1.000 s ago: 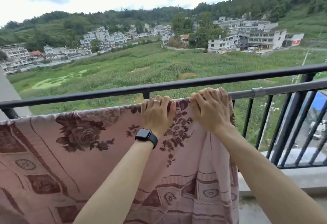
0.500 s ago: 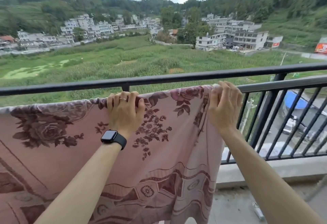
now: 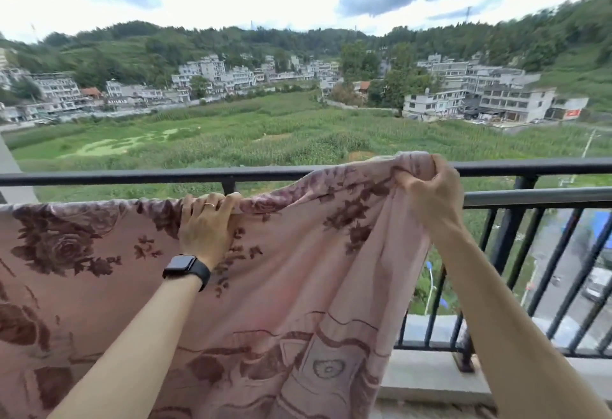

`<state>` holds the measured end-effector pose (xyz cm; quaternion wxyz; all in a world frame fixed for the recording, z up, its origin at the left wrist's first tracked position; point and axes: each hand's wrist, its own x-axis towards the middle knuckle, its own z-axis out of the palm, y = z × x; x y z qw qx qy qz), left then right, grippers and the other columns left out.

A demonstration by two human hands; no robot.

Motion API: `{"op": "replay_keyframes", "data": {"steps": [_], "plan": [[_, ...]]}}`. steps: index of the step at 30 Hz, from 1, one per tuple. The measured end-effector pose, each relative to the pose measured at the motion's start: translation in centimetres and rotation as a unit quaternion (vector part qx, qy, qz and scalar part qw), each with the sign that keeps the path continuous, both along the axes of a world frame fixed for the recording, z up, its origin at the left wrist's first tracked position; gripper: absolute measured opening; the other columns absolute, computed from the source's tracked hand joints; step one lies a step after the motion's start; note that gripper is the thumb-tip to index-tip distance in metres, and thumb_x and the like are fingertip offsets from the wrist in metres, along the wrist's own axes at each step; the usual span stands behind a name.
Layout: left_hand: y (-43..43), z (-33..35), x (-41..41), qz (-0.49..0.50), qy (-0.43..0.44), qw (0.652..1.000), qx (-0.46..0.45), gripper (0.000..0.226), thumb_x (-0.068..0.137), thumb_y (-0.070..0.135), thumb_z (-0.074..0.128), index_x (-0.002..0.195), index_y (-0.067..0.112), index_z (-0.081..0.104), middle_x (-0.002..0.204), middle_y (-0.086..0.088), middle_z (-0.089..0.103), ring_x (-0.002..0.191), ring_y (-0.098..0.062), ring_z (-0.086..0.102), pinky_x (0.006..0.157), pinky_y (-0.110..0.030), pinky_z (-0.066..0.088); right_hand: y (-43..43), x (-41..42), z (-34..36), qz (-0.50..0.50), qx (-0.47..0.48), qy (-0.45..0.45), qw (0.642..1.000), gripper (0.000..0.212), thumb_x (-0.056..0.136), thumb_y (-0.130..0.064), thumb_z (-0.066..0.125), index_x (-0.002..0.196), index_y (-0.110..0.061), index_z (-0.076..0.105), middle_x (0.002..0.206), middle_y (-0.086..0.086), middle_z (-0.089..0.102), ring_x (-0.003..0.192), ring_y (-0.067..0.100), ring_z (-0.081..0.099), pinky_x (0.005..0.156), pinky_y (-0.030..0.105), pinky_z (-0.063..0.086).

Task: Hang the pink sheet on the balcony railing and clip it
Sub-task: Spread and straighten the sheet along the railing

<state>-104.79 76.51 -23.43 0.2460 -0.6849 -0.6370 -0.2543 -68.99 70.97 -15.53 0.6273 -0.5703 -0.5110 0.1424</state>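
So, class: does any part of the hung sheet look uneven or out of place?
Yes. The pink sheet lies on the lower rail under the left hand, but the right hand holds its right corner bunched above the top rail.

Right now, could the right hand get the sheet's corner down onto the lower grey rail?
Probably yes: the right hand holds the pink sheet bunched just above the lower grey rail, which is bare there.
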Motion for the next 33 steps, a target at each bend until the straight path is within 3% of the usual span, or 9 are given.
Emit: {"op": "replay_keyframes", "data": {"steps": [4,9,12,16,19,24,27,30,33], "plan": [[-0.7,0.8,-0.2,0.057,-0.012,0.997,-0.049,0.052,0.084,0.006,0.062,0.13,0.025,0.048,0.127,-0.015,0.058,0.126,-0.037,0.045,0.114,-0.06,0.022,0.2,0.3,-4.1,-0.03,-0.075,-0.138,0.987,0.026,0.086,-0.032,0.073,0.097,-0.015,0.056,0.09,-0.001,0.061,0.083,0.022,0.059,0.071,0.035,0.046],[-2.5,1.5,4.2,0.019,-0.024,0.998,-0.049,0.07,0.069,0.025,0.067,0.136,0.029,0.046,0.142,-0.006,0.049,0.14,-0.033,0.03,0.116,-0.061,0.007,-0.9,2.1,-7.1,0.154,-0.261,0.03,0.952,0.062,0.068,-0.062,0.08,0.11,-0.018,0.069,0.099,0.002,0.075,0.092,0.023,0.072,0.085,0.044,0.059],[-2.3,2.1,6.4,-0.062,-0.011,0.998,-0.01,0.048,0.083,0.037,0.058,0.131,0.027,0.056,0.131,-0.004,0.063,0.131,-0.028,0.048,0.117,-0.054,0.017,-0.3,3.2,-4.4,0.152,-0.179,0.064,0.97,0.038,0.08,-0.053,0.074,0.093,-0.017,0.076,0.088,0.001,0.076,0.086,0.022,0.072,0.079,0.036,0.058],[-3.1,0.8,4.7,-0.118,-0.046,0.978,0.166,0.02,0.089,0.016,0.066,0.106,0.021,0.076,0.108,-0.003,0.075,0.105,-0.026,0.069,0.088,-0.041,0.053,-0.8,3.3,-6.2,-0.08,-0.007,-0.02,0.997,0.031,0.093,-0.045,0.064,0.086,-0.015,0.064,0.084,-0.001,0.063,0.075,0.017,0.057,0.065,0.025,0.043],[-4.1,-3.2,3.8,-0.113,-0.039,0.971,0.208,0.017,0.089,0.01,0.069,0.099,0.02,0.078,0.106,-0.003,0.075,0.106,-0.025,0.07,0.091,-0.042,0.051,-0.8,3.9,-12.7,-0.066,-0.066,-0.03,0.995,0.021,0.093,-0.041,0.064,0.098,-0.02,0.061,0.1,0.008,0.065,0.09,0.029,0.063,0.081,0.04,0.05],[-4.3,-3.3,3.5,-0.094,0.033,0.988,0.119,0.036,0.092,0.048,0.057,0.112,0.022,0.071,0.122,-0.004,0.066,0.113,-0.029,0.058,0.098,-0.046,0.04,0.6,2.7,-11.9,-0.114,-0.092,0.016,0.989,0.022,0.089,-0.027,0.059,0.105,-0.013,0.059,0.097,0.001,0.059,0.096,0.027,0.059,0.084,0.039,0.045],[-3.8,-0.6,4.5,-0.101,-0.006,0.99,0.095,0.046,0.088,0.05,0.059,0.125,0.023,0.059,0.136,-0.007,0.052,0.124,-0.03,0.046,0.103,-0.05,0.034,1.5,2.2,-9.4,0.006,-0.103,0.116,0.988,0.038,0.08,-0.042,0.057,0.111,-0.019,0.058,0.099,-0.002,0.063,0.094,0.021,0.06,0.083,0.04,0.047],[-2.0,2.0,7.3,-0.124,-0.001,0.99,0.062,0.053,0.09,0.051,0.053,0.135,0.023,0.051,0.144,-0.007,0.046,0.132,-0.029,0.041,0.111,-0.05,0.028,1.3,3.0,-7.9,0.025,-0.132,0.016,0.991,0.042,0.096,-0.052,0.05,0.1,-0.013,0.063,0.089,0.001,0.064,0.082,0.019,0.058,0.072,0.029,0.046],[0.3,3.2,6.9,-0.106,-0.001,0.994,0.008,0.051,0.095,0.059,0.041,0.134,0.027,0.05,0.133,-0.006,0.058,0.128,-0.03,0.048,0.114,-0.048,0.023,0.9,4.6,-5.8,-0.109,-0.046,-0.072,0.99,0.033,0.104,-0.04,0.046,0.094,-0.014,0.065,0.084,0.0,0.062,0.078,0.019,0.054,0.065,0.027,0.037]]}}
